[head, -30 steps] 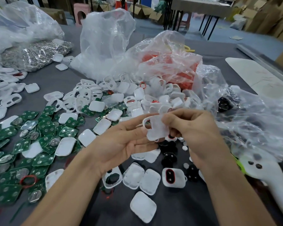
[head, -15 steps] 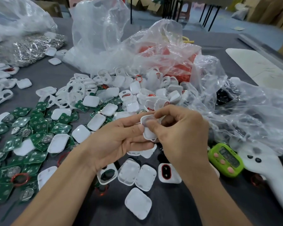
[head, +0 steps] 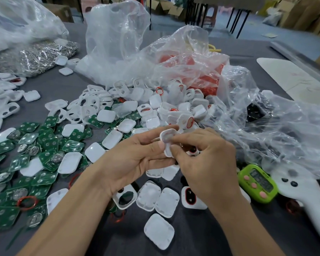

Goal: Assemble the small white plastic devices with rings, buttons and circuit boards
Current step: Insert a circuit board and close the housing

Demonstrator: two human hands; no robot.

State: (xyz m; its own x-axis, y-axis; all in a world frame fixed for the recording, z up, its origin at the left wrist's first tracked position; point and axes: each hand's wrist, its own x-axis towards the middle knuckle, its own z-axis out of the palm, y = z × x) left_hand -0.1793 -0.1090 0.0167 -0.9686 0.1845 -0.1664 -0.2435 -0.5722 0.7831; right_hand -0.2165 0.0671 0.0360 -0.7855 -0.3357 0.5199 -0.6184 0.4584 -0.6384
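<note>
left hand (head: 137,157), right hand (head: 208,163), pinching white shell (head: 166,138)

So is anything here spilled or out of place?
Nothing looks damaged, though white shells spill from the clear plastic bags and green circuit boards lie in a loose heap, likely just working stock. The only strangers are a green timer and a white handheld controller at the right.
</note>
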